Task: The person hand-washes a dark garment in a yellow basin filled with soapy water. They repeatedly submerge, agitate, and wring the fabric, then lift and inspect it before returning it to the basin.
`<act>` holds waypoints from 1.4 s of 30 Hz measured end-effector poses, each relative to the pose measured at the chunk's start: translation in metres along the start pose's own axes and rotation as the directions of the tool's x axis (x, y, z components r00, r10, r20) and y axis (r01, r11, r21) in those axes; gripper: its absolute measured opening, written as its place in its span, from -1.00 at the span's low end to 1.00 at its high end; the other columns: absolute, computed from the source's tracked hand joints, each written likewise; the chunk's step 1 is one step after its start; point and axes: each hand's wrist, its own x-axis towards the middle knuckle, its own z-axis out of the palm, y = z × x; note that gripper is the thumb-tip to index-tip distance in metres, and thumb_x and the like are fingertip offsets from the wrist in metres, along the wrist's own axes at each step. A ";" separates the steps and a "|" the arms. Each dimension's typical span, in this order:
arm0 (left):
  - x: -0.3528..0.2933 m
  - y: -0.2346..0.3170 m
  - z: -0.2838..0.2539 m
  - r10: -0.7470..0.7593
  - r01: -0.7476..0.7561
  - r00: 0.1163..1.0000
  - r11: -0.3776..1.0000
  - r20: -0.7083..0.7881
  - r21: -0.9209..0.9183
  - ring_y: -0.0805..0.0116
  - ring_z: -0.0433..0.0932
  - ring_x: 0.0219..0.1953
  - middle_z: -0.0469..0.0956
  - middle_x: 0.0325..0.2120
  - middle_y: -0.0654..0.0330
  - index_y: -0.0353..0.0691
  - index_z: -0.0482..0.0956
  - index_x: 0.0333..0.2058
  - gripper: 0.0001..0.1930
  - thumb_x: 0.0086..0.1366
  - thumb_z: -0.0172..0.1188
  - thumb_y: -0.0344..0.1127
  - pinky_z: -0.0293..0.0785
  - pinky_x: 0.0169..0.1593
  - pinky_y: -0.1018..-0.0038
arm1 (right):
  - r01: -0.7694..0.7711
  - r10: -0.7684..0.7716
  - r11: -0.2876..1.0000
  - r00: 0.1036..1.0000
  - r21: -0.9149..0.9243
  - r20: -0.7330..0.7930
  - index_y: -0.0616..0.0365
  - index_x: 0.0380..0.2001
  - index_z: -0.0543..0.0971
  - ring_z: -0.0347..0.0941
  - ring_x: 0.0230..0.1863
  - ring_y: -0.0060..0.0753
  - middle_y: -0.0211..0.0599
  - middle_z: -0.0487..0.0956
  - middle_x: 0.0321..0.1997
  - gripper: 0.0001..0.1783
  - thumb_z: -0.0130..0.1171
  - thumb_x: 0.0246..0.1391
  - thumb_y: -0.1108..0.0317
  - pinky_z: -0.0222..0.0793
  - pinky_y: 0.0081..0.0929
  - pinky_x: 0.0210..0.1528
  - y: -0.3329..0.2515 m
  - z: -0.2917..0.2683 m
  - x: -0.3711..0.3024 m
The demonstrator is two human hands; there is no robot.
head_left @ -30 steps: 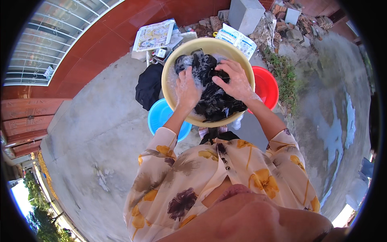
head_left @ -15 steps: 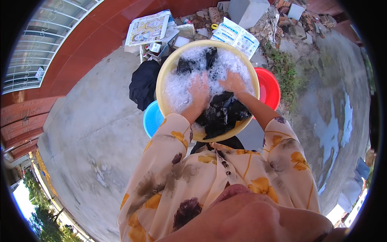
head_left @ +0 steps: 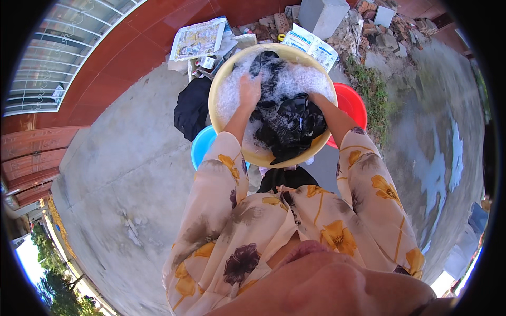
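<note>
A large yellow basin [head_left: 213, 108] holds foamy water and a wet black garment [head_left: 295, 121]. My left hand [head_left: 250, 90] is in the suds at the basin's left side, its fingers closed on a strip of the black cloth that sticks up at the far left. My right hand [head_left: 317, 100] reaches in at the right side, against the bunched cloth. Foam and fabric hide the fingers of that hand. The garment's near part lies heaped toward the basin's front wall, shiny with water.
A light blue basin [head_left: 202, 143] stands at the lower left and a red basin [head_left: 352, 109] at the right, both partly hidden. A black cloth pile [head_left: 191, 108] lies left. Behind are a printed box [head_left: 198, 39], an opened printed carton [head_left: 311, 45] and rubble [head_left: 387, 39].
My left hand has moved away and left with black cloth. My right hand has shifted right, its fingers now hidden. The garment is more spread across the basin's middle.
</note>
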 end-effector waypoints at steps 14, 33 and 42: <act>-0.082 0.084 -0.084 0.144 -0.149 0.989 0.973 0.042 0.176 -0.23 0.42 0.14 0.37 0.12 -0.30 -0.34 0.16 0.32 -0.13 0.20 0.36 0.02 0.29 0.27 0.16 | 0.707 -0.711 0.700 0.703 0.099 0.009 0.02 -0.22 0.57 0.40 0.14 -0.05 -0.21 0.51 -0.12 -0.73 0.37 -0.02 0.31 0.22 -0.04 0.31 -0.185 -0.135 -0.131; -0.070 -0.042 0.037 -0.168 -0.118 0.897 0.800 0.408 0.588 -0.25 0.21 0.25 0.20 0.21 -0.22 -0.08 0.17 0.37 -0.31 0.23 0.00 -0.46 0.16 0.28 0.00 | -0.221 0.215 0.974 0.836 -0.048 0.505 0.10 0.34 0.31 0.34 0.30 0.26 0.25 0.47 0.21 -0.05 0.10 0.07 -0.35 0.11 0.21 0.37 -0.110 -0.044 -0.015; -0.029 -0.073 0.048 -0.120 -0.144 0.897 0.830 0.425 0.538 -0.13 0.38 0.16 0.37 0.13 -0.21 -0.14 0.31 0.28 -0.47 0.33 0.06 -0.30 0.29 0.21 0.17 | -0.254 0.249 0.965 0.812 -0.064 0.528 0.16 0.16 0.48 0.40 0.24 0.19 0.12 0.53 0.16 -0.34 0.10 0.18 -0.12 0.24 0.00 0.30 -0.071 -0.008 0.001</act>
